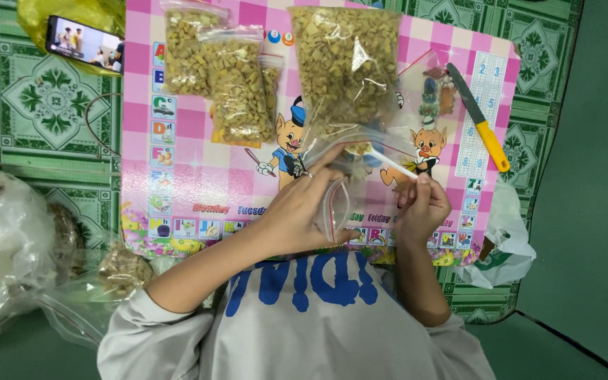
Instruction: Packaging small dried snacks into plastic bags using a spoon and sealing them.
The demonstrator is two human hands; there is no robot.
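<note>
Green patterned floor mat is seen under everything, w/ a pink checked cartoon board laid on top as the work surface. Near the board's middle, an empty clear zip bag w/ a red seal strip is held up between both hands, just above the board. Left hand is pressed on the bag's left side, fingers bunched together and pinched on the plastic; a ring is seen on one finger. Right hand is closed on the bag's right edge, fingertips clamped on the top strip.

Just behind the held bag, a big filled bag of small tan pieces is lying on the board, its lower end touching or overlapped by the empty one; which exactly can't be told. To its left, two smaller filled bags are lying side by side, overlapping each other. At the board's right edge, a yellow-handled knife is laid at a slant, well apart from the hands. A phone w/ lit screen is propped at top left on a yellow bag. Bulky clear plastic bags are piled at the left, beside the left elbow. A white plastic bag is tucked under the board's lower right corner. Grey sleeves and a printed shirt fill the bottom.
</note>
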